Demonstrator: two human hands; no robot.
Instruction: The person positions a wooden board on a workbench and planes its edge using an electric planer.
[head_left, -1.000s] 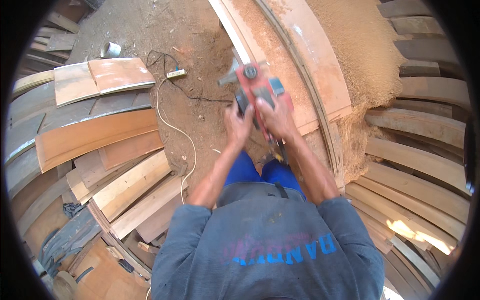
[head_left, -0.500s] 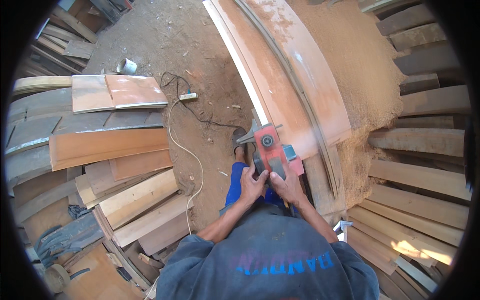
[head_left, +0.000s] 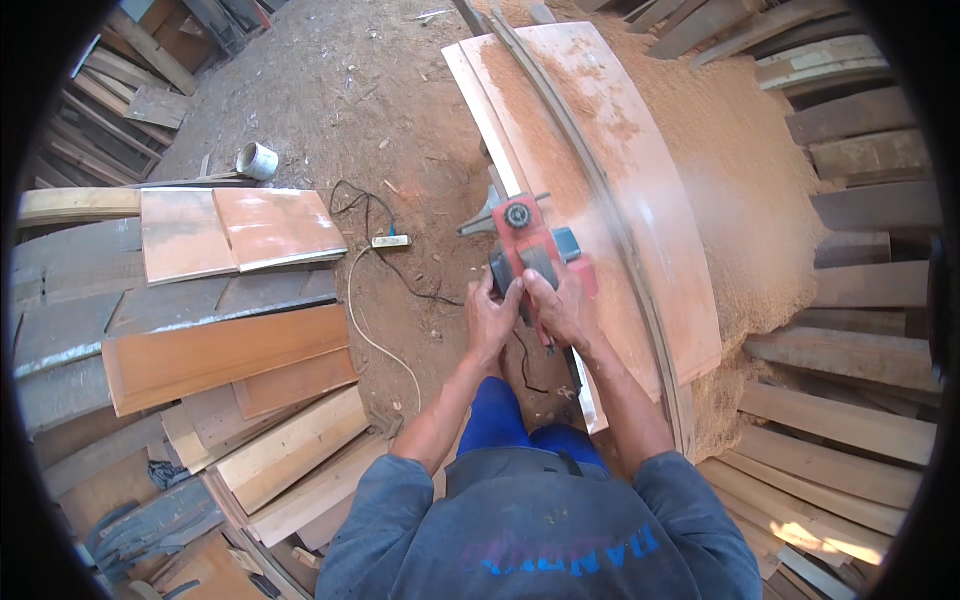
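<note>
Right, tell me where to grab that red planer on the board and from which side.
Grip the red planer by its dark handle on top, at the near end, coming from behind and above. That handle sticks up toward the person, and both the left hand and the right hand already wrap around it there. The far end carries a round knob; the underside sits on the board, so avoid that.

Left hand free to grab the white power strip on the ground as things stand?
Probably not right now. The left hand is wrapped on the red planer with the right hand. The white power strip lies on open dirt to the left, nothing over it but its cables, yet it looks beyond arm's reach.
</note>
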